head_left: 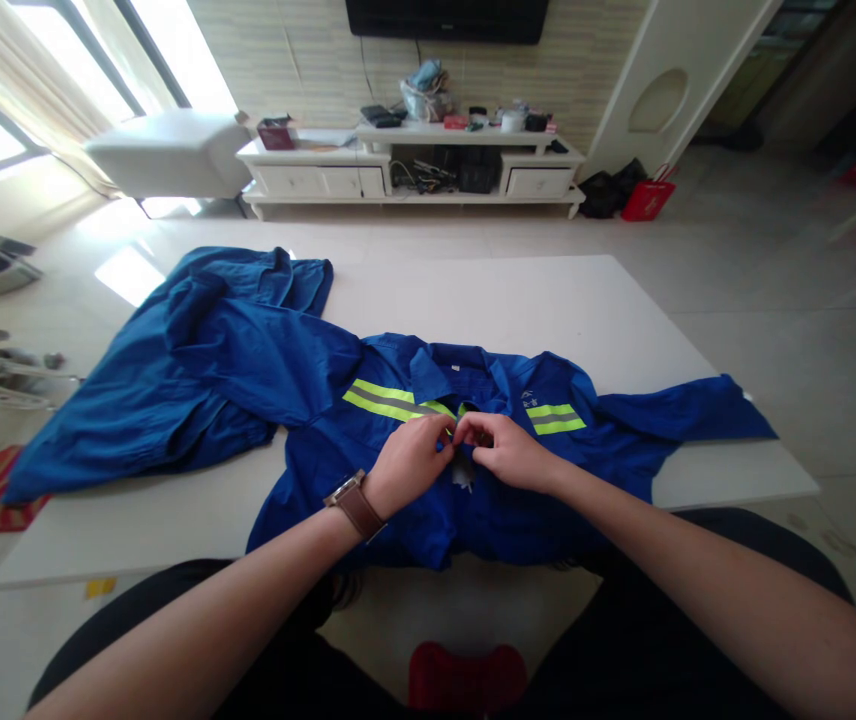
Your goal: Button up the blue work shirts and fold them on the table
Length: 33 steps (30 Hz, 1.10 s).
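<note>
At bottom centre, nearest, a red stool [465,680]. Mid-frame, pinching narrowly with the left grip [411,458] at the front opening of the blue garment [338,445]; bending in close beside it with the right grip [512,452], too covered to tell its hold. Already spread over the white surface [488,300], but bunched at left. Apparently not yet closed at the collar; impossible to judge lower down. Farther, at top centre, a white cabinet [323,181].
</note>
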{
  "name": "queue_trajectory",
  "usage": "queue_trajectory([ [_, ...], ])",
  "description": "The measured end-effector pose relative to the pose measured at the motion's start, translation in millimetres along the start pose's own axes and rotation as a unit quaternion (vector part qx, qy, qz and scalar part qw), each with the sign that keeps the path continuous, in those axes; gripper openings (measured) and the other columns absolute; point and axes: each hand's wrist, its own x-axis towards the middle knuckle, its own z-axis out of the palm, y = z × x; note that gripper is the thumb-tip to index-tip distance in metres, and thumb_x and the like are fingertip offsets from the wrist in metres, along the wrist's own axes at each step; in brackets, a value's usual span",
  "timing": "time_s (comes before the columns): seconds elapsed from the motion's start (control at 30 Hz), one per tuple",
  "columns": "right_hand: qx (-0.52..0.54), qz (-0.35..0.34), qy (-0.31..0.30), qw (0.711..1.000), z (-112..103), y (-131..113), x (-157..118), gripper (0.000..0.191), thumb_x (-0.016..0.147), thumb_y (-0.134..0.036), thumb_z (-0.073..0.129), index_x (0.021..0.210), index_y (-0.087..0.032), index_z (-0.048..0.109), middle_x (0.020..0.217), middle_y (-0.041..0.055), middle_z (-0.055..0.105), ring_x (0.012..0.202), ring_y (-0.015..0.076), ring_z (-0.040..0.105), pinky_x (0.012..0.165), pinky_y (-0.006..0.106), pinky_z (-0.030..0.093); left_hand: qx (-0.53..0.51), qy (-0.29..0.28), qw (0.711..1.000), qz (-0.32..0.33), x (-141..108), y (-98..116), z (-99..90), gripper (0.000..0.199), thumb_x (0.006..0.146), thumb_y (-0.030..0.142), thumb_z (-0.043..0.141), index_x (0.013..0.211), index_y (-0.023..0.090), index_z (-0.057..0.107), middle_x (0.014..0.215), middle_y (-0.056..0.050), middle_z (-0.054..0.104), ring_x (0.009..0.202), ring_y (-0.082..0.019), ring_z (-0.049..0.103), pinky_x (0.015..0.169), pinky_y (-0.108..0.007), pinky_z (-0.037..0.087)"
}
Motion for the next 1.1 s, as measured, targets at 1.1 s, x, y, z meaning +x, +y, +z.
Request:
queue_trajectory([
  [1.1, -0.311, -0.009, 0.05, 0.949, 6, -8, -14, 0.013, 0.091, -0.015, 0.06, 0.082, -0.02, 0.069, 0.081, 0.0027, 0.071, 0.076, 0.0173, 0.063, 0.067, 0.027, 0.034, 0.032, -0.003, 0.999, -0.002, 1, 5, -2.8, 0.014, 0.083, 0.013, 0.063, 0.088, 0.019, 0.075, 0.09, -0.005, 0.074, 0.085, -0.02, 0.066, 0.075, -0.029, 0.046],
])
